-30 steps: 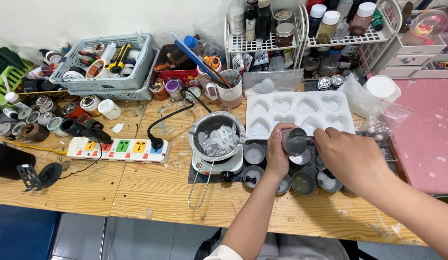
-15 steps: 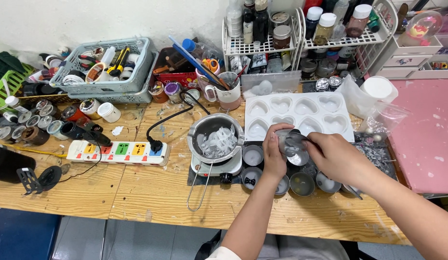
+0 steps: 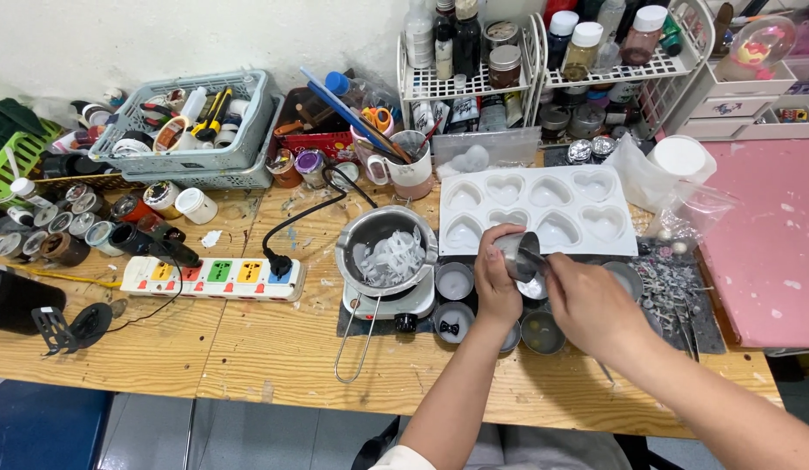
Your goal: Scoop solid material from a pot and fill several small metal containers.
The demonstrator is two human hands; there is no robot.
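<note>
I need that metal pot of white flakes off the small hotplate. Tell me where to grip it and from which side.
Grip the long wire loop handle of the round metal pot, coming from the near table edge. The handle sticks out toward you, well clear of the white flakes and the small white hotplate, with bare wood around it. The rim itself offers no handhold.

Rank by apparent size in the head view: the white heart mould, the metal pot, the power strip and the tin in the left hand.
1. heart mould
2. power strip
3. metal pot, close to the strip in area, so unsure
4. tin, clearly smallest
</note>
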